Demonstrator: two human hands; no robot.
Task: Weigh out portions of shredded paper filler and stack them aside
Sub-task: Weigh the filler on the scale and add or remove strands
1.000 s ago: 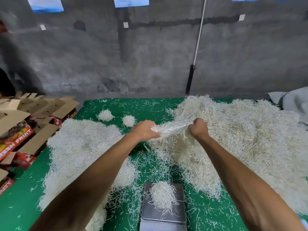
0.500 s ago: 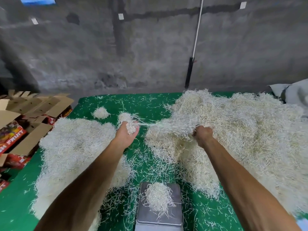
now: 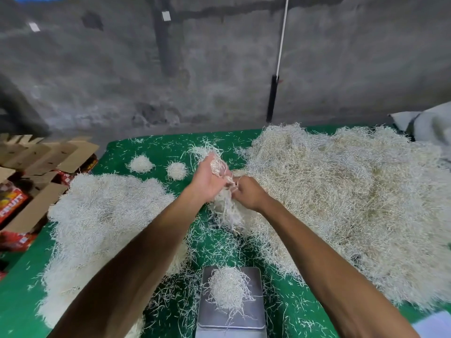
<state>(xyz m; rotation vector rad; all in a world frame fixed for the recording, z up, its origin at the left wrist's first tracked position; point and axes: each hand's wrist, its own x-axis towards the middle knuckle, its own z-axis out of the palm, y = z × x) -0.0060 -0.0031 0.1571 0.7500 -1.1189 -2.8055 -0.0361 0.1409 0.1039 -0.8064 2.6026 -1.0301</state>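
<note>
both hands meet above the middle of the green table (image 3: 156, 152). the left hand (image 3: 210, 181) is palm up with its fingers loosely curled around a tuft of shredded paper (image 3: 225, 208), strands spilling over the fingertips and hanging down below the palm. the right hand (image 3: 249, 192) is just beside it, fingers bent and pinching into the same tuft where the two hands touch; how tightly it grips is hard to tell, since the strands hide the fingertips.

a big heap of paper (image 3: 346, 198) covers the right side of the table, reaching up to the right wrist. a whiter, flatter pile (image 3: 102, 215) lies on the left side. two small round portions (image 3: 141, 164) sit side by side near the far edge, apart from both piles. loose strands are scattered all over the green surface.

close to the camera, a metal scale (image 3: 253, 315) stands between the forearms with a small clump (image 3: 227, 287) resting on its pan, some strands trailing over the edge.

flattened cardboard boxes (image 3: 44, 164) lie off the left edge of the table. a grey wall (image 3: 219, 69) stands behind, and a grey sack (image 3: 432, 125) shows at the far right.
</note>
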